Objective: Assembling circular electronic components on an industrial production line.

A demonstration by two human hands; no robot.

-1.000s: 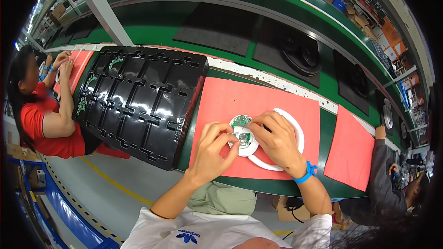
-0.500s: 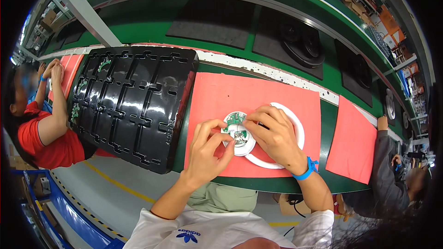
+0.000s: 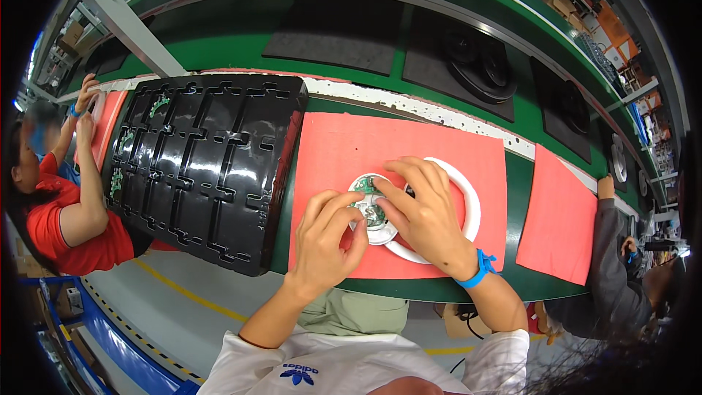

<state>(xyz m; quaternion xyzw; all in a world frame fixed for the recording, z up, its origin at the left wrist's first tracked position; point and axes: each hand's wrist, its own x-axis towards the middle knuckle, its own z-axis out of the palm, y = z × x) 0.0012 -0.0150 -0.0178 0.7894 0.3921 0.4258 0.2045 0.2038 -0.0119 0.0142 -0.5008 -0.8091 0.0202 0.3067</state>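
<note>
A small round white housing point(image 3: 383, 237) lies on the red mat, with a green circuit board point(image 3: 372, 213) set in it. My left hand point(image 3: 327, 239) curls around its left side, index finger and thumb pressed to the edge of the board. From the right, my right hand point(image 3: 429, 218) reaches over the housing, its index finger and thumb on the board; the exact contact is partly hidden by the fingers. A large white ring point(image 3: 472, 208) joins the housing and passes under my right hand. A blue band point(image 3: 480, 267) circles my right wrist.
The red mat point(image 3: 336, 146) lies on a green bench. To its left a black moulded tray point(image 3: 212, 168) holds several green boards. Another red mat point(image 3: 559, 219) lies to the right. Behind runs a green conveyor with black mats point(image 3: 333, 33). Co-workers sit on both sides.
My right index finger and thumb have moved down and left over the board. My left hand stays nearly in place. The co-worker on the left has raised a hand.
</note>
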